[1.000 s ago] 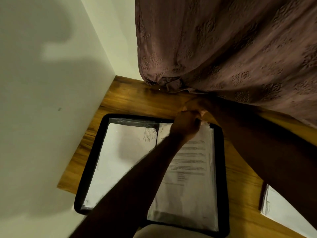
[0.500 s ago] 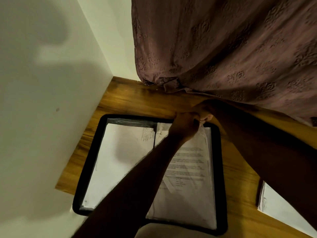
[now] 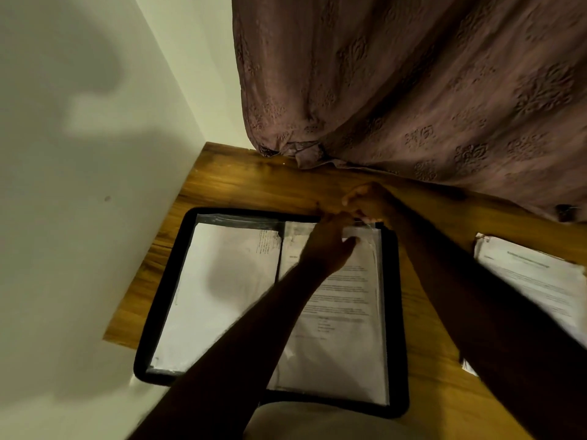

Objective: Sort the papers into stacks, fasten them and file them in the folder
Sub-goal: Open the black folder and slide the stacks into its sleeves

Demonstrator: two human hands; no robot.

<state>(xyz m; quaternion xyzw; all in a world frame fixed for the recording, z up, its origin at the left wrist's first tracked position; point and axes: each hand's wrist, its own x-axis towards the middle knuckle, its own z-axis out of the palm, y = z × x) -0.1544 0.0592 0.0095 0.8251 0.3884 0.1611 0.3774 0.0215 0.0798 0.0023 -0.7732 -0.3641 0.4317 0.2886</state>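
Note:
A black-edged folder [image 3: 165, 290] lies open on the wooden table [image 3: 254, 182]. Its left side holds white papers [image 3: 222, 296] under clear plastic; its right side holds a printed stack [image 3: 343, 315] in a clear sleeve. My left hand [image 3: 330, 246] sits at the top of the right stack, fingers curled at the sleeve's upper edge. My right hand [image 3: 370, 201] is just beyond it at the folder's top right corner, its fingertips pinching the sleeve's edge. A further stack of printed papers [image 3: 533, 277] lies on the table at the right, partly behind my right forearm.
A pale wall [image 3: 79, 185] borders the table on the left. A brown patterned curtain [image 3: 413, 90] hangs over the table's far edge. Bare wood shows between the folder and the curtain.
The view has shifted left, so the right-hand paper stack shows more. My right hand has opened slightly away from my left; both stay at the sleeve's top edge.

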